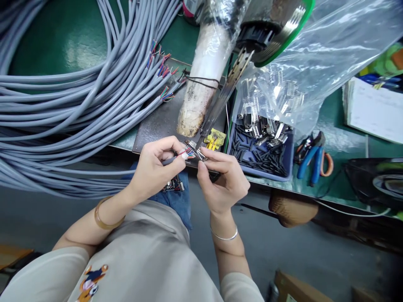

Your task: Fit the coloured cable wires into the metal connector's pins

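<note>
Grey cables (63,96) with red, blue and green cores, green bench top (63,37), blue-handled pliers (310,161), yellow clip (214,139)

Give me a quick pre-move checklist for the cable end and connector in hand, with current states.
1. Left hand grips the grey cable near its stripped end: ok.
2. Coloured wires fanned free of the sheath: ok.
3. Right hand pinches the metal connector: ok.
4. Wires seated in the right pins: cannot tell, too small.
5. Blue tray of spare parts close to the right hand: ok.
6. Blue-handled pliers lying beside the tray: ok.
</note>
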Tool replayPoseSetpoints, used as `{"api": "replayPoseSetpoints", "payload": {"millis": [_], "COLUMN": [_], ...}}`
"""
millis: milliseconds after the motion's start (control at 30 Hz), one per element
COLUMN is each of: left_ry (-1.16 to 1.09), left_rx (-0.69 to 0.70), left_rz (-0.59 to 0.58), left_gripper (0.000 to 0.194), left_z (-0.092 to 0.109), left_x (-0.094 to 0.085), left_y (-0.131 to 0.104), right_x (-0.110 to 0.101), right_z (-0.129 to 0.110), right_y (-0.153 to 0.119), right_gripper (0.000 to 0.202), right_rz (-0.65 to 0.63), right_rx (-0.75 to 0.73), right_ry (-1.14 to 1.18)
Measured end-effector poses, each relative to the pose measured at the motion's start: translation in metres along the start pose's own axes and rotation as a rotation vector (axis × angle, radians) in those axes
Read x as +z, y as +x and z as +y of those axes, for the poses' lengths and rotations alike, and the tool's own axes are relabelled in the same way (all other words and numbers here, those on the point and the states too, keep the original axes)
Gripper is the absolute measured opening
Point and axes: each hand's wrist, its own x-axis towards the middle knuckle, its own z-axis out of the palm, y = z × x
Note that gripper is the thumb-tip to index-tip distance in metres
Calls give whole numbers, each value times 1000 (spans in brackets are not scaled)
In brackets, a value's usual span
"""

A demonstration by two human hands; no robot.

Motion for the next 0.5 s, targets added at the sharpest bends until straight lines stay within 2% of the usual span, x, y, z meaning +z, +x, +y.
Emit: {"api": "replayPoseSetpoints", "payload": {"millis": [500], "left_ry": [39], "left_rx": [-2], "left_rz": [4], "left_gripper": [11], "left_z": [9], "left_x": [1], "left_y": [-1], "right_x": [-4], "right_z": [-4], "right_y": [0], "right_gripper": [20], "right_rz": [-3], "right_rx": [-57], "right_ry": [-105]}}
